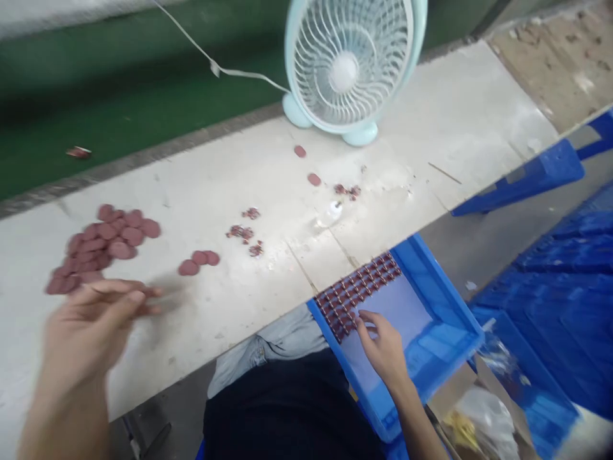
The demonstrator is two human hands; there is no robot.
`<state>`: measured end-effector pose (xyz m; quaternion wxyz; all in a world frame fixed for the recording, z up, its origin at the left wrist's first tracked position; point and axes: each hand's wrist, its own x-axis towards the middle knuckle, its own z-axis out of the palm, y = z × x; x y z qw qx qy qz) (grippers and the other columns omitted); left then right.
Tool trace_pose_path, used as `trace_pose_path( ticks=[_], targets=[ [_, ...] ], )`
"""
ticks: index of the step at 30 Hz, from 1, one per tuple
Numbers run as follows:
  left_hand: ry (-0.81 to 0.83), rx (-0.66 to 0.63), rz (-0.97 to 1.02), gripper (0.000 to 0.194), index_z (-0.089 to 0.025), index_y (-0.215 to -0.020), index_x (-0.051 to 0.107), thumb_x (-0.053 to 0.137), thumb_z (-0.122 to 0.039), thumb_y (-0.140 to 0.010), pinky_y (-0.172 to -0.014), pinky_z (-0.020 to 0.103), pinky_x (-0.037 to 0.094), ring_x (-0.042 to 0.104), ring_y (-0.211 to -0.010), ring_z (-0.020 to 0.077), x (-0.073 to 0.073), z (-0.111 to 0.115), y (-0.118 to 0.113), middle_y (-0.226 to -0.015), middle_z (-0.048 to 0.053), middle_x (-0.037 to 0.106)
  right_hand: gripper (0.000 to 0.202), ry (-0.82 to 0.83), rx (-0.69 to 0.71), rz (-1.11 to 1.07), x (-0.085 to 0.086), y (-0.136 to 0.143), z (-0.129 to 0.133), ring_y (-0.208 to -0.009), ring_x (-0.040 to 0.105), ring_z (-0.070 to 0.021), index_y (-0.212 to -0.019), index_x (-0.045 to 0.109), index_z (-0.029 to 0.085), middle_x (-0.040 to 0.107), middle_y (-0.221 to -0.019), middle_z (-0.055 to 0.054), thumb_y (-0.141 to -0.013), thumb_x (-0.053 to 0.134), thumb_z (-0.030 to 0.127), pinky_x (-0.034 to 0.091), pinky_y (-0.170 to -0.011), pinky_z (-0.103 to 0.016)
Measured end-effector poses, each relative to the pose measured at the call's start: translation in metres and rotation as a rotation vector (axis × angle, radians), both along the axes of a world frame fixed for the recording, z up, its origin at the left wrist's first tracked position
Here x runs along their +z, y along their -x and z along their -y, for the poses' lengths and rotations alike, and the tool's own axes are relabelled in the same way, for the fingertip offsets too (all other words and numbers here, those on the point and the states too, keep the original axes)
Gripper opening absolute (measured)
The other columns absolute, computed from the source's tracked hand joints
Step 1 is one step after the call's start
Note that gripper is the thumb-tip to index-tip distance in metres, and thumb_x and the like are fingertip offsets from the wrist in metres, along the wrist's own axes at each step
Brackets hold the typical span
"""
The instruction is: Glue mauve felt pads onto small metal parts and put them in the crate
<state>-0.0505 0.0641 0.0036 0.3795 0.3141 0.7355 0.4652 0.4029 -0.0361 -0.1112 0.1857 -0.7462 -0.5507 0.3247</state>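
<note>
My right hand point(380, 345) reaches into a blue tray point(447, 313). Its thumb and index fingertip close on a small dark red part point(353, 317) at the end of the rows. These rows of dark red parts with shiny metal bits point(357, 284) line one side of the tray, over a pale sheet point(407, 306). Above the white table, my left hand point(108, 313) is blurred, its fingers loosely bent and nothing visible between them. Just beyond it lies a pile of reddish-brown discs point(119, 233). A few more discs point(198, 262) are to its right.
Small red-and-metal pieces point(242, 231) lie mid-table, near a small white bottle point(330, 213). A pale blue fan point(345, 70) stands at the back edge. Blue crates point(560, 287) and a cardboard box with plastic bags point(483, 415) stand at lower right.
</note>
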Motion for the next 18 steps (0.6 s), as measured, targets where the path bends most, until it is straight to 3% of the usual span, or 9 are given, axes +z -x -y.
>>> trace_pose_path(
  ticks=[3, 4, 6, 8, 10, 12, 15, 18],
  targets=[
    [-0.018, 0.007, 0.241, 0.035, -0.019, -0.068, 0.061, 0.091, -0.035, -0.060, -0.036, 0.017, 0.034, 0.053, -0.049, 0.0087, -0.004, 0.032, -0.018, -0.076, -0.003, 0.067, 0.028, -0.134, 0.101, -0.167, 0.056, 0.044, -0.043, -0.088, 0.073, -0.0251, -0.112, 0.070, 0.022, 0.074, -0.109, -0.009, -0.097, 0.059, 0.043, 0.062, -0.079, -0.039],
    [-0.025, 0.012, 0.290, 0.035, -0.019, -0.069, 0.062, 0.091, -0.036, -0.061, -0.035, 0.017, 0.032, 0.048, -0.046, 0.0071, -0.007, 0.040, -0.023, -0.074, -0.002, 0.066, 0.025, -0.170, 0.147, -0.272, 0.073, 0.063, -0.058, -0.085, 0.073, -0.0244, -0.111, 0.071, 0.023, 0.075, -0.106, -0.009, -0.096, 0.062, 0.040, 0.062, -0.076, -0.037],
    [-0.047, 0.039, 0.358, 0.030, -0.018, -0.072, 0.066, 0.089, -0.035, -0.065, -0.038, 0.018, 0.037, 0.049, -0.047, 0.0068, -0.011, 0.052, -0.028, -0.077, 0.001, 0.067, 0.020, -0.195, 0.249, -0.508, 0.101, 0.107, -0.091, -0.079, 0.073, -0.0221, -0.106, 0.072, 0.023, 0.076, -0.095, -0.006, -0.095, 0.063, 0.038, 0.062, -0.069, -0.033],
    [-0.061, 0.064, 0.429, 0.028, -0.017, -0.084, 0.076, 0.087, -0.038, -0.069, -0.046, 0.023, 0.048, 0.062, -0.060, 0.0141, -0.008, 0.062, -0.028, -0.092, 0.009, 0.074, 0.022, -0.182, 0.382, -0.631, 0.121, 0.160, -0.130, -0.071, 0.073, -0.0189, -0.101, 0.071, 0.021, 0.075, -0.085, -0.004, -0.098, 0.058, 0.039, 0.062, -0.064, -0.029],
    [-0.081, 0.097, 0.570, 0.034, -0.018, -0.099, 0.081, 0.085, -0.039, -0.073, -0.054, 0.024, 0.053, 0.067, -0.075, 0.0190, 0.001, 0.072, -0.027, -0.113, 0.016, 0.075, 0.030, -0.202, 0.548, -0.553, 0.131, 0.221, -0.176, -0.067, 0.071, -0.0163, -0.100, 0.070, 0.018, 0.075, -0.083, -0.004, -0.103, 0.048, 0.039, 0.061, -0.062, -0.028],
    [-0.103, 0.121, 0.728, 0.037, -0.021, -0.109, 0.080, 0.084, -0.036, -0.075, -0.056, 0.021, 0.052, 0.067, -0.082, 0.0186, 0.010, 0.081, -0.025, -0.126, 0.016, 0.073, 0.025, -0.266, 0.629, -0.463, 0.134, 0.286, -0.227, -0.076, 0.073, -0.0167, -0.106, 0.069, 0.016, 0.077, -0.093, -0.006, -0.101, 0.052, 0.034, 0.062, -0.068, -0.028],
    [-0.113, 0.160, 0.867, 0.036, -0.024, -0.111, 0.081, 0.085, -0.032, -0.076, -0.055, 0.018, 0.050, 0.067, -0.081, 0.0169, 0.014, 0.091, -0.026, -0.126, 0.015, 0.074, 0.024, -0.356, 0.730, -0.325, 0.137, 0.375, -0.302, -0.112, 0.067, -0.0218, -0.120, 0.066, 0.017, 0.071, -0.121, -0.008, -0.098, 0.059, 0.025, 0.057, -0.097, -0.039],
    [-0.117, 0.218, 0.961, 0.037, -0.024, -0.106, 0.082, 0.089, -0.034, -0.071, -0.055, 0.019, 0.051, 0.067, -0.078, 0.0165, 0.005, 0.097, -0.031, -0.117, 0.013, 0.077, 0.033, -0.389, 0.796, -0.185, 0.142, 0.436, -0.358, -0.121, 0.061, -0.0270, -0.128, 0.062, 0.018, 0.062, -0.135, -0.011, -0.098, 0.064, 0.032, 0.052, -0.103, -0.051]
  ],
)
